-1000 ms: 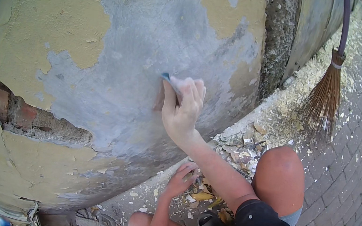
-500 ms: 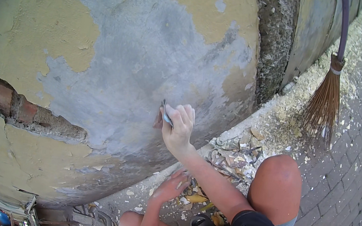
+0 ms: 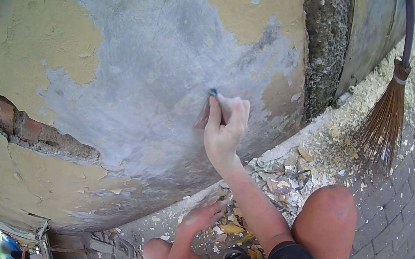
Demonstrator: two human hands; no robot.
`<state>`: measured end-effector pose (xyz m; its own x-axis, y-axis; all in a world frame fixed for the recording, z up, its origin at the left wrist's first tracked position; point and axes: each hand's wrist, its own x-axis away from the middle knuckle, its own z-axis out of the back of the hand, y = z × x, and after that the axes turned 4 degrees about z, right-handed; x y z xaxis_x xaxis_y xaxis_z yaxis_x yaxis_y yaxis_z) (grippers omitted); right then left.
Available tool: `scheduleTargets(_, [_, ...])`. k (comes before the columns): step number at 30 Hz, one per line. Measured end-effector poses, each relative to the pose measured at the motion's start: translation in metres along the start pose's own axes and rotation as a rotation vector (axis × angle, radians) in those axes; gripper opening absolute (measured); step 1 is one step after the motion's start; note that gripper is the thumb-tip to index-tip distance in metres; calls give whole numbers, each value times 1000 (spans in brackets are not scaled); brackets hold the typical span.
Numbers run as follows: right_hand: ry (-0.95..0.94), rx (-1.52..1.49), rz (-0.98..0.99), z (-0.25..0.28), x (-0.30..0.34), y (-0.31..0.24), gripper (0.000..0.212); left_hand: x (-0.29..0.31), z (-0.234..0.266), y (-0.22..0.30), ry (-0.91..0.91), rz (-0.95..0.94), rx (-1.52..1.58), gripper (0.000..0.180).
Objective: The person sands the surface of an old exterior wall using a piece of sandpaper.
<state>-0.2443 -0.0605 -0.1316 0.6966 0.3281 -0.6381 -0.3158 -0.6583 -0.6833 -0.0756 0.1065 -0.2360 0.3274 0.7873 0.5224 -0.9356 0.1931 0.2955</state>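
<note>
My right hand, whitened with dust, is closed on a scraper-like flat tool. It has a brownish-pink face and a blue-green end; its exact kind is unclear. Tool and fingers are against the bare grey patch of the wall, where yellow paint has peeled off in large flakes. Lower down, my left hand hangs near my left knee with its fingers stretched out, holding nothing.
A stick broom stands upright at the right on brick paving. Paint chips and dry leaves litter the wall's foot. Exposed brick shows in a gap at left. My bent right knee is close by.
My right hand has moved up and to the right across the wall, with the flat tool turned in its grip. The left hand stays by the knee. The view has shifted slightly.
</note>
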Motion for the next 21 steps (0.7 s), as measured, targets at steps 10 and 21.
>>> scheduleTargets(10, [15, -30, -55, -10, -2, -19, 12, 6, -3, 13, -59, -79, 20, 45])
scheduleTargets(21, [14, -64, -209, -12, -2, -33, 13, 23, -41, -43, -206, 28, 92, 56])
